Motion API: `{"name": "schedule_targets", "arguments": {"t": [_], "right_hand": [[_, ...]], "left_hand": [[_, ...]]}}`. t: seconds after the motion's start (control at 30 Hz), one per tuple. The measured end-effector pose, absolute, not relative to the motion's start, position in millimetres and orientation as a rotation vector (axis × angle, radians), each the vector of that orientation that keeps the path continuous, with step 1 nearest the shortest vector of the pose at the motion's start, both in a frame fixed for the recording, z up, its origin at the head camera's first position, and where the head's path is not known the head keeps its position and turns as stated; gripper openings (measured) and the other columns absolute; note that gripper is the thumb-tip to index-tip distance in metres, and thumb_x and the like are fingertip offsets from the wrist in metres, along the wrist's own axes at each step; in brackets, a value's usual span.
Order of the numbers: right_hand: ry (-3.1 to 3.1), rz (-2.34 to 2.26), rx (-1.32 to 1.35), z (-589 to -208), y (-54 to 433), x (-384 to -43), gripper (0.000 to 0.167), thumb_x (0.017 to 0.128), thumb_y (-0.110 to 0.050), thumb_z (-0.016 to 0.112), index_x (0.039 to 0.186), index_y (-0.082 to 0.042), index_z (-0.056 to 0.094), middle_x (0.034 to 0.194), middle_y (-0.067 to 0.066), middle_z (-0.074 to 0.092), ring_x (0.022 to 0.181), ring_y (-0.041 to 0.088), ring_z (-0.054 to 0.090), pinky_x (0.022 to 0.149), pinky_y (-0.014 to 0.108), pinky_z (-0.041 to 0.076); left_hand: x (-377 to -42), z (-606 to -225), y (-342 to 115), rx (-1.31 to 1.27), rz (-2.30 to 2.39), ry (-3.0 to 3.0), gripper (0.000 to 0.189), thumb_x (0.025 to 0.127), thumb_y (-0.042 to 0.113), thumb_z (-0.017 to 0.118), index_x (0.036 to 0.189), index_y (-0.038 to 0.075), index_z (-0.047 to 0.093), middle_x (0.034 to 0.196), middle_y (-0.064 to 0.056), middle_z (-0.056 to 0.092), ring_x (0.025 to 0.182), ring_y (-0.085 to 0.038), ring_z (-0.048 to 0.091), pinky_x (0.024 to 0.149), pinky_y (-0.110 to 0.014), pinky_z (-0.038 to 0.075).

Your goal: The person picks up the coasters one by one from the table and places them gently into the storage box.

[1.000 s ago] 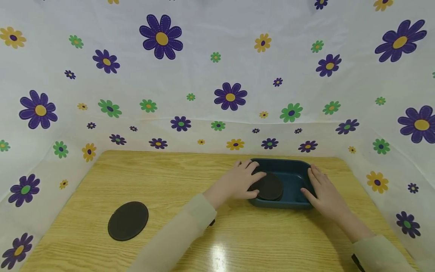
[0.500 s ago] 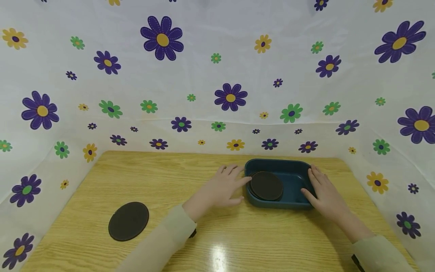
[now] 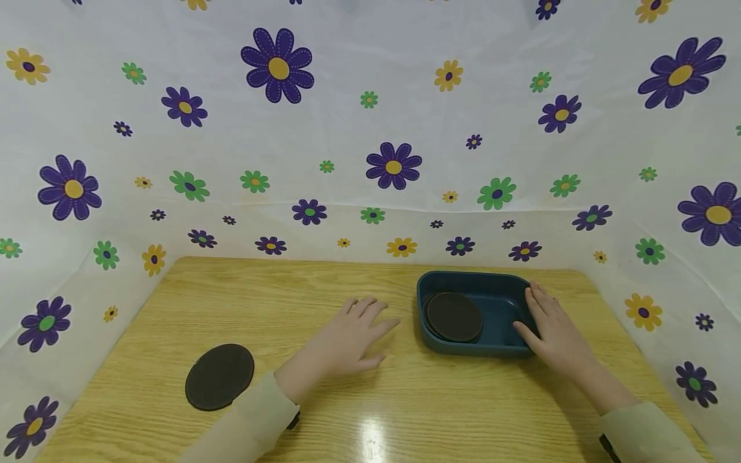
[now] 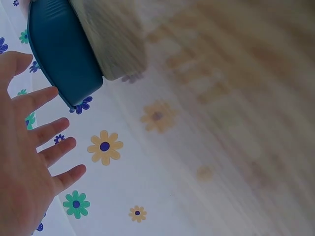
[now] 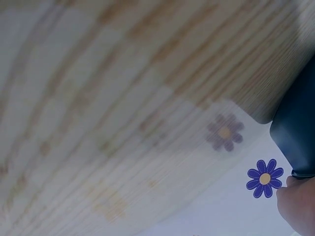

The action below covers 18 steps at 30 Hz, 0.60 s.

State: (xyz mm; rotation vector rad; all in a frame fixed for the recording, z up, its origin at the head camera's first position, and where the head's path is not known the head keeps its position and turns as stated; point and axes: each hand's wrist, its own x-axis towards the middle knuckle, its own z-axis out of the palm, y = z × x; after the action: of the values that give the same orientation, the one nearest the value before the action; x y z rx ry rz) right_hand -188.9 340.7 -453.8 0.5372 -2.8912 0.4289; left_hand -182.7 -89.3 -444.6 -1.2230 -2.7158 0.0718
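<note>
My left hand [image 3: 341, 341] hangs over the table between the loose coaster and the bin, fingers spread and holding nothing. In the left wrist view its fingertips [image 4: 69, 143] are spread beside the bin's outline. A dark teal plastic bin [image 3: 499, 349] stands at the back right of the table. Inside its left part lie dark round coasters [image 3: 455, 317], stacked slightly off-centre. Another dark round coaster [image 3: 220, 376] lies flat at the table's left, its edge partly behind my left sleeve. My right hand [image 3: 552, 331] rests on the bin's right rim, fingers fairly straight, thumb over the inside.
The wooden table [image 3: 405, 405] shows a bright reflection near its front. A white cloth [image 3: 347, 128] printed with purple, green and yellow flowers surrounds it at the back and both sides.
My left hand has let go of the coasters in the bin and drawn back left, out over the table. The right hand has stayed at the bin's right rim.
</note>
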Motion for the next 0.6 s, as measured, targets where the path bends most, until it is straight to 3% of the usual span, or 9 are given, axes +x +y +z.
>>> {"name": "schedule_targets", "arguments": {"t": [0.6], "right_hand": [[-2.908,0.434,0.530,-450.3,339.8,-187.5,0.081,0.108,-0.035,0.058,0.160,0.017,0.026,0.170,0.037,0.021,0.160,0.052,0.020,0.135,0.039,-0.005]], "left_hand": [[-145.9,-450.8,-148.7,-1.215,0.066,-2.749,0.063,0.101,0.052,0.063,0.156,0.023,0.052,0.162,-0.018,0.044,0.149,-0.040,0.045,0.118,-0.061,0.042]]}}
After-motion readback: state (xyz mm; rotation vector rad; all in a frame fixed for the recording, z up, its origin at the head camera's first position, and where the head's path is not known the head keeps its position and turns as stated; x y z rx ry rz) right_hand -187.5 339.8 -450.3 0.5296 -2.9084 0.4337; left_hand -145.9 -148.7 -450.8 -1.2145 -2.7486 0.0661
